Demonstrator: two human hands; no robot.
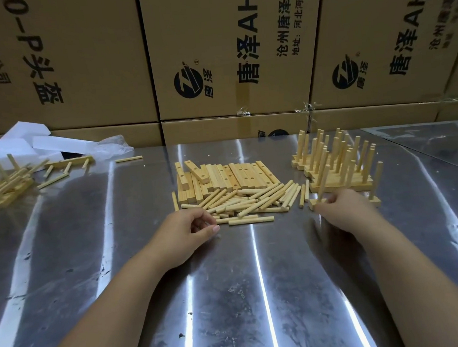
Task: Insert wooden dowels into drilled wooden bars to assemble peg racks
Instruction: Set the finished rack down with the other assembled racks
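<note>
A heap of loose wooden dowels (251, 199) lies in the middle of the steel table (232, 296). Behind it is a stack of drilled wooden bars (230, 176). My left hand (183, 231) rests at the near left edge of the heap, fingers loosely curled, with no dowel visible in it. My right hand (343, 208) grips the bar of a peg rack (375, 201), which stands on the table with upright pegs at both ends. That rack sits just in front of a group of finished racks (336, 162). My right hand covers the middle of the bar.
A jumble of other racks (6, 182) and white foam blocks (14, 143) sits at the far left, with a stray dowel (128, 159) nearby. Stacked cardboard cartons (229, 50) wall off the back of the table.
</note>
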